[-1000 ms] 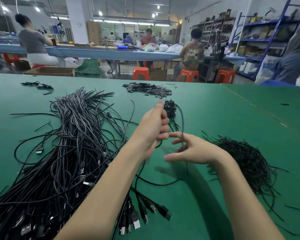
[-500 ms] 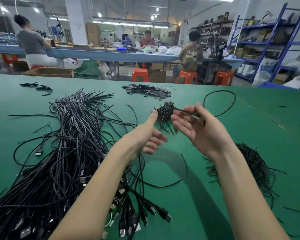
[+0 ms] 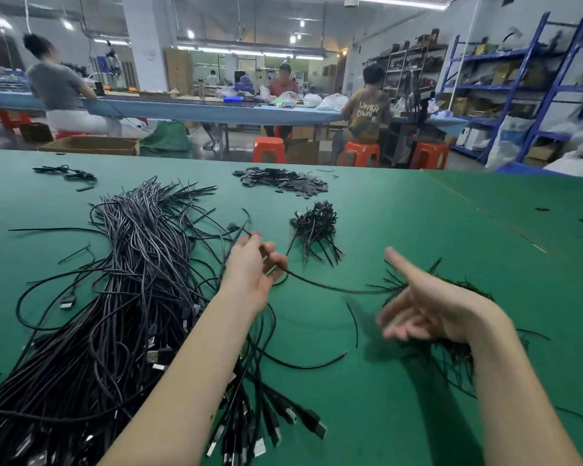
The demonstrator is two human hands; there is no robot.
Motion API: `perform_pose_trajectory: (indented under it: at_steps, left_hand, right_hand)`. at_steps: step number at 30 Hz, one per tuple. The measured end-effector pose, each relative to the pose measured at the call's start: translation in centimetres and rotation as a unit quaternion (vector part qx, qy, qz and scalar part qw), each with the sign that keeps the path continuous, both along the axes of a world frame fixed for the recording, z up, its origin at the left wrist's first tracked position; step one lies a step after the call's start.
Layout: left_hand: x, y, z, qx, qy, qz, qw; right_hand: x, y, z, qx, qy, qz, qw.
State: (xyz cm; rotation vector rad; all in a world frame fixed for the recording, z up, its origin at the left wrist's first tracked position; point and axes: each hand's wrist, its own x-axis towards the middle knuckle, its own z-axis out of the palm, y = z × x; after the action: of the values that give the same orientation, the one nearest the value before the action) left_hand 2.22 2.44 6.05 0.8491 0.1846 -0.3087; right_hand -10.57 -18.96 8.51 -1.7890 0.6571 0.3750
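Note:
My left hand (image 3: 253, 267) pinches a single black cable (image 3: 334, 289) at the right edge of a big heap of black USB cables (image 3: 125, 297). That cable sags across the green table (image 3: 401, 213) toward my right hand (image 3: 428, 307). My right hand is motion-blurred, hovers with relaxed fingers and raised thumb, and holds nothing I can see. It is over a tangle of thin black ties (image 3: 458, 358). A small stack of coiled, tied cables (image 3: 317, 227) lies just beyond both hands.
A pile of flat black pieces (image 3: 280, 181) sits near the far table edge, with a few loose black bits (image 3: 68, 173) at far left. Several USB plugs (image 3: 310, 422) fan out near the front. People sit on orange stools (image 3: 360, 153) at a blue bench behind.
Both hands have left the stack of coiled cables. My left hand swung left to the heap and took one cable; my right hand dropped back over the ties.

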Motion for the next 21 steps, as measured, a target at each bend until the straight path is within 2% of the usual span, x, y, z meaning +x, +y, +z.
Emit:
perform_pose_trajectory:
  at_steps: [1, 3, 6, 13, 15, 17, 19, 21]
  left_hand:
    - [-0.1, 0.0, 0.0, 0.050, -0.037, -0.010, 0.998]
    - [-0.4, 0.1, 0.0, 0.118, -0.100, -0.046, 0.987]
    - [-0.6, 0.3, 0.1, 0.207, -0.166, -0.083, 0.961]
    - [-1.2, 0.4, -0.1, 0.277, -0.222, -0.100, 0.930]
    - [-1.4, 0.1, 0.1, 0.253, -0.222, -0.137, 0.932]
    - [-1.9, -0.6, 0.3, 0.194, -0.215, -0.167, 0.942]
    - [-2.5, -1.4, 0.6, 0.128, -0.200, -0.182, 0.954]
    - [-2.8, -1.9, 0.7, 0.072, -0.183, -0.186, 0.963]
  right_hand:
    - [-0.5, 0.3, 0.6, -0.050, 0.055, 0.066, 0.995]
    - [-1.0, 1.2, 2.4, -0.134, 0.087, 0.115, 0.980]
    - [-1.5, 3.2, 5.2, -0.232, 0.077, 0.110, 0.963]
    - [-3.6, 2.7, 8.4, -0.323, -0.031, 0.001, 0.946]
    - [-3.4, 2.6, 8.3, -0.341, -0.074, -0.011, 0.937]
    - [-2.0, 3.4, 7.5, -0.308, -0.171, 0.010, 0.936]
    - [-0.1, 5.1, 5.9, -0.278, -0.216, 0.113, 0.929]
    - [1.7, 6.5, 3.3, -0.264, -0.179, 0.224, 0.921]
